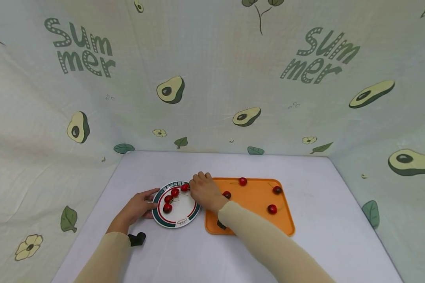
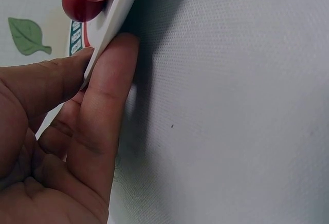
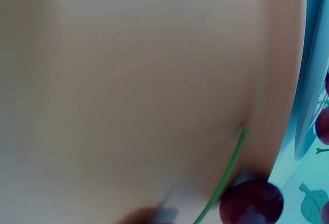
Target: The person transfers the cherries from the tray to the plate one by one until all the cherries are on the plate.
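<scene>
A white plate [image 1: 184,210] with a green and red rim stands left of the orange tray [image 1: 249,200]. My left hand [image 1: 140,204] grips its left edge. In the left wrist view the thumb [image 2: 56,77] lies over the rim and fingers are underneath. Several red cherries [image 1: 167,208] lie in a curved row on the plate. My right hand [image 1: 206,191] is over the plate's right edge, fingers curled, with a cherry [image 1: 185,187] at the fingertips. This hand hides part of that cherry. The right wrist view does not show the hand.
Several more cherries [image 1: 272,209] are spread on the tray; one with a green stem [image 3: 226,175] lies close to the tray's edge. The white table [image 1: 184,259] meets a printed cloth backdrop [image 1: 205,78] behind and at both sides.
</scene>
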`<move>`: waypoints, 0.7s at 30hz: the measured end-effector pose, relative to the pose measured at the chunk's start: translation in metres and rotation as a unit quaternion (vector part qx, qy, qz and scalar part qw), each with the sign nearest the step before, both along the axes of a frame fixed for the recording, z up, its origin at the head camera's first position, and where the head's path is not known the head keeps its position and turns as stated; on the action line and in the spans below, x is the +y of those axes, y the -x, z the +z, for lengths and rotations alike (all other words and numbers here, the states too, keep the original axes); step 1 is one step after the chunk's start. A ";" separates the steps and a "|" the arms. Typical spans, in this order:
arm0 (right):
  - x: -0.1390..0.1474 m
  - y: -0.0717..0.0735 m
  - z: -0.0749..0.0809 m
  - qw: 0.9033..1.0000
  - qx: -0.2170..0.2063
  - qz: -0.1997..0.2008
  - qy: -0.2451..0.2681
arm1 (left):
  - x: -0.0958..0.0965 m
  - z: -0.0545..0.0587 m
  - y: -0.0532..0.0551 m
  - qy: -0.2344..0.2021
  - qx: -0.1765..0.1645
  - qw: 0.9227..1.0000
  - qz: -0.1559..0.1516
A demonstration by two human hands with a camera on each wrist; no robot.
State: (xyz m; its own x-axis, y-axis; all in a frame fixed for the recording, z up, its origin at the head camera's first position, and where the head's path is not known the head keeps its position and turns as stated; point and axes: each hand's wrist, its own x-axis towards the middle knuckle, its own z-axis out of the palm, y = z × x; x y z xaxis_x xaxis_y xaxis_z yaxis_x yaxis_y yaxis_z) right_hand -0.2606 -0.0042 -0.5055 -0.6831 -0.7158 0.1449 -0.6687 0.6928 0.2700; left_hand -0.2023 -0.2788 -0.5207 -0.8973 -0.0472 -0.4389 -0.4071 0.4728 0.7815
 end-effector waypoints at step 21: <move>-0.018 -0.007 -0.008 1.000 -0.016 -0.015 -0.015 | 0.002 0.001 -0.002 0.004 0.000 1.000 0.003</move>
